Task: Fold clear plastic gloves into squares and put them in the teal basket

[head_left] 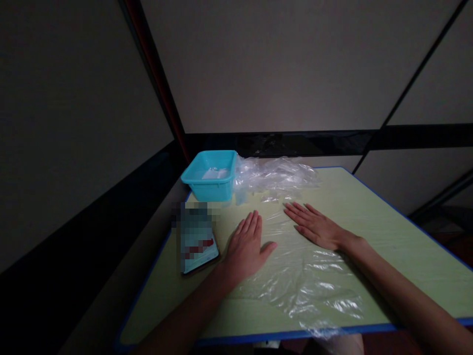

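A clear plastic bag (295, 276) lies spread over the table, its near end reaching the front edge. My left hand (248, 246) rests palm down on its left side, fingers stretched out and thumb apart. On the far right part of the plastic, my right hand (314, 226) lies flat too, with its fingers pointing up and left. Neither hand grips anything. Just left of my left hand is a tablet or phone (201, 251) with a lit screen, partly blurred out.
At the back left stands a turquoise plastic basket (210, 190) with something whitish inside. A heap of crumpled clear plastic bags (277, 172) lies beside it. The pale green table (399, 261) has a blue edge and meets a panelled wall (281, 64).
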A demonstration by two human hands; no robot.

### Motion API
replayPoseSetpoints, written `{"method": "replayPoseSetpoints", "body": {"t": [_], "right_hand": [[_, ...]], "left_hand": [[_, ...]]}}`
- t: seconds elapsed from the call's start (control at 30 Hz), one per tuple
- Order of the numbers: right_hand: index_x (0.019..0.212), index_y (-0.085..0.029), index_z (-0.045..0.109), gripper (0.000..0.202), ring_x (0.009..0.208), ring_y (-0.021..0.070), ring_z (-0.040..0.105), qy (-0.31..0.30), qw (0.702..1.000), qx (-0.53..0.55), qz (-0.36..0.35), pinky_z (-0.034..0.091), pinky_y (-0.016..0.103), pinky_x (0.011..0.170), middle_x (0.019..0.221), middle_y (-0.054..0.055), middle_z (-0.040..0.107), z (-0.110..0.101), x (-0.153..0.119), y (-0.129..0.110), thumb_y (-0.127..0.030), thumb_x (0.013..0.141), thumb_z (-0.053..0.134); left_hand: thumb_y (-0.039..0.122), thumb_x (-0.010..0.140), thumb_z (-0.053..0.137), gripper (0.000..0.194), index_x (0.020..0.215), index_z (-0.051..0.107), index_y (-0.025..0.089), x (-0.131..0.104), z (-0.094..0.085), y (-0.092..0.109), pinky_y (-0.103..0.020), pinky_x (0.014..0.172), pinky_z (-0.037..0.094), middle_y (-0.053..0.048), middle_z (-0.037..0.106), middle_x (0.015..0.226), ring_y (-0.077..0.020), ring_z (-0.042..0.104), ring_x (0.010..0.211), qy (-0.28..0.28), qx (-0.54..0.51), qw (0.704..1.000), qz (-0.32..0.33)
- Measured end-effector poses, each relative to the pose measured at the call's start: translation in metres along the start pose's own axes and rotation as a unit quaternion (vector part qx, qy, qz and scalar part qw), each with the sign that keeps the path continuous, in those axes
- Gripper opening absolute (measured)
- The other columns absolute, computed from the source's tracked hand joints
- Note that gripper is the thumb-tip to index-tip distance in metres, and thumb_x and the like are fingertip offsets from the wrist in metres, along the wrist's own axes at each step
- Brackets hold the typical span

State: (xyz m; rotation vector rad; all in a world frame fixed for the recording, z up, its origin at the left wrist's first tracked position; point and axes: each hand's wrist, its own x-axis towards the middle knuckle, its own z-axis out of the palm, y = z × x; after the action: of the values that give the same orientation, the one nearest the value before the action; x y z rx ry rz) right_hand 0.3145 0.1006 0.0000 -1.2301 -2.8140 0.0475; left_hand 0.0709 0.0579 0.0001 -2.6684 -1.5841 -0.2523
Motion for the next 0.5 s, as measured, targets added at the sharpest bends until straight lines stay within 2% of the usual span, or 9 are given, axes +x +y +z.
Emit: {"method": "replayPoseSetpoints", "body": {"t": [0.23, 0.5], "right_hand": [[0.140, -0.028, 0.015, 0.048, 0.133, 0.0222, 0.009, 0.001, 0.999, -0.015, 0.032, 0.015, 0.049, 0.106, 0.147, 0.002, 0.009, 0.000, 0.001, 0.010, -0.042, 0.093, 0.015], [0.138, -0.031, 0.019, 0.047, 0.132, 0.0238, 0.006, -0.002, 0.997, -0.012, 0.076, 0.013, 0.049, 0.106, 0.147, 0.000, 0.005, -0.001, 0.002, 0.019, -0.043, 0.093, 0.016]], "left_hand": [[0.050, 0.086, 0.033, 0.069, 0.133, 0.028, -0.001, 0.007, 0.003, 0.005, -0.039, 0.106, 0.023, -0.020, 0.023, 0.141, -0.0267, 0.020, 0.131, -0.001, 0.004, 1.000, -0.012], [0.052, 0.086, 0.030, 0.071, 0.133, 0.028, -0.002, 0.017, 0.006, 0.010, -0.039, 0.106, 0.021, -0.020, 0.024, 0.141, -0.0270, 0.020, 0.131, 0.007, -0.004, 1.000, -0.003]]}}
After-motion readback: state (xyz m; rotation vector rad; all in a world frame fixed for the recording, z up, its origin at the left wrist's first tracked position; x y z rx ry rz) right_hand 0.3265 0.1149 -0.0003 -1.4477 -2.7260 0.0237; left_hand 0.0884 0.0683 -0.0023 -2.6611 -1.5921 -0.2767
